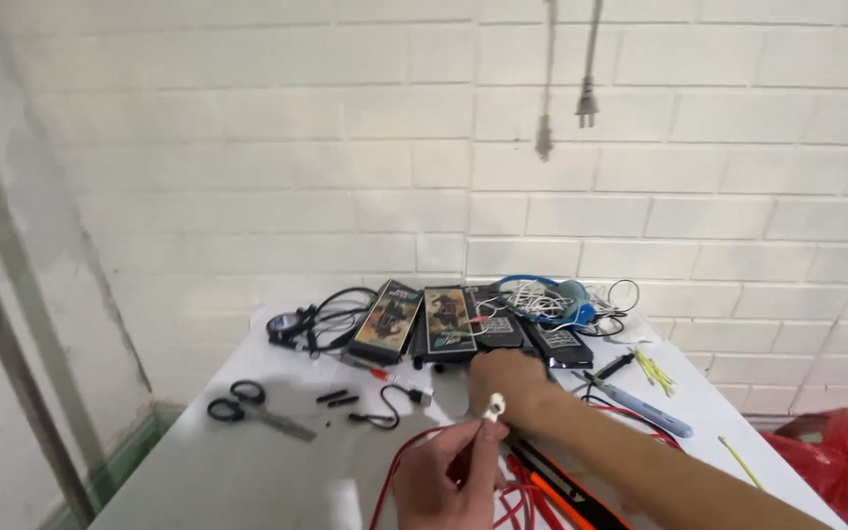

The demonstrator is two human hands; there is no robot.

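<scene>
Head view: I see my left hand (449,476) pinching a thin red wire with a silver ring terminal (493,405) above the white tabletop (247,471). Just right, touching it, my right hand (507,383) curls closed over the terminal; whether it grips anything, I cannot tell.

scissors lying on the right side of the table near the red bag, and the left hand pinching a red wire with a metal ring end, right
Not quite. In the head view the scissors lie on the left side of the table, far from the red bag. The left hand does pinch the red wire with its metal ring end.
</scene>
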